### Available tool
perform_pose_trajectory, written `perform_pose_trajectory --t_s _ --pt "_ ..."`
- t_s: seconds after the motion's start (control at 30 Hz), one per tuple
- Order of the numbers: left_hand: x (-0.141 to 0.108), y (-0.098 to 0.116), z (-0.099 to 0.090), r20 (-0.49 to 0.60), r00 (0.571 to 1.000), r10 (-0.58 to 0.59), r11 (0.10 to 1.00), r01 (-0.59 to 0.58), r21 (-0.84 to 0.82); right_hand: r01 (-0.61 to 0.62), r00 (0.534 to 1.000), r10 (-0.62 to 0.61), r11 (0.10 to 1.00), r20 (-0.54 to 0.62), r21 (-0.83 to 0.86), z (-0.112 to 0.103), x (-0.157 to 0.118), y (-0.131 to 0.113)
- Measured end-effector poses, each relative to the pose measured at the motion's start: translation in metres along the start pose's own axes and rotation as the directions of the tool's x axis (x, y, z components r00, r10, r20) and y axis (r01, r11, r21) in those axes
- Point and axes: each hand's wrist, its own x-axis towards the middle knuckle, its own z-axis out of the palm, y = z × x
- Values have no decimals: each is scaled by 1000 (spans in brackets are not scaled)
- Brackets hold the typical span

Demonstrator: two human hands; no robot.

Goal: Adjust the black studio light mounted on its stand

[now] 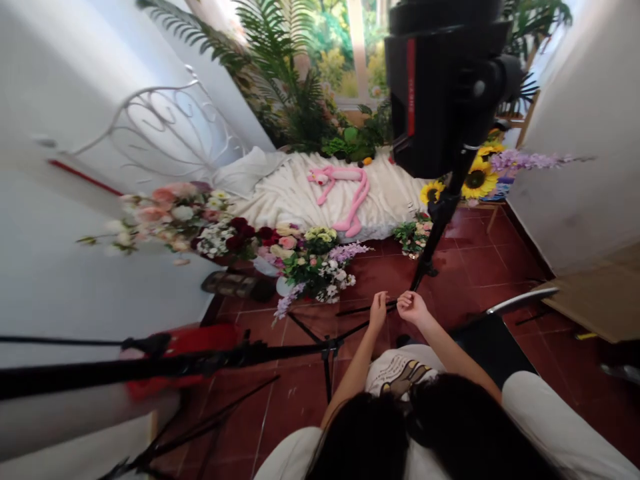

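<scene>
My left hand [379, 309] is raised in front of my body with its fingers pressed together. Close on its right, my right hand [412, 307] is curled, its fingertips pointing toward the left one. A small gap separates the two hands. Whatever they pinch, if anything, is too small to make out. Just beyond them stands a black light stand [434, 230], and its dark leg passes behind my fingers. Below my hands are my light printed shirt [400, 373] and dark hair.
A pink plush toy [350, 175] lies on a bed with a cream cover [280, 197]. Artificial flowers [320, 263] line its front. A black lamp [425, 93] hangs at upper right. A black tripod pole [200, 363] crosses the left. A black chair seat [493, 350] is right.
</scene>
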Motion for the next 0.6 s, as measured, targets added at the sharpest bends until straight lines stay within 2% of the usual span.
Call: perform_pose_trajectory --t_s 0.07,0.13,0.2,0.27,0.37,0.47,0.53,0.6 --pt "-3 -5 -26 -128 992 -10 1000 9 -5 -50 999 49 997 -19 -53 8 9 13" --pt "-6 -5 -54 -258 966 -24 1000 20 -19 -123 992 119 985 -38 -123 17 19 29" --pt "-11 -4 -82 -380 924 -36 999 22 -41 -215 976 206 959 -62 -187 27 29 49" --pt "-21 -4 -111 -504 863 -34 998 7 -55 -307 952 297 917 -78 -253 37 39 71" --pt "-45 -4 -153 -681 732 -24 998 -20 -56 -426 901 424 827 -91 -368 51 52 110" --pt "-76 -3 -190 -824 566 -35 998 -20 -57 -520 835 540 710 -107 -475 62 61 153" --pt "-94 0 -208 -891 453 -37 998 -20 -52 -565 783 611 621 -116 -543 67 65 180" --pt "-107 7 -222 -930 367 -19 999 -19 -28 -593 734 669 544 -119 -594 70 66 205"
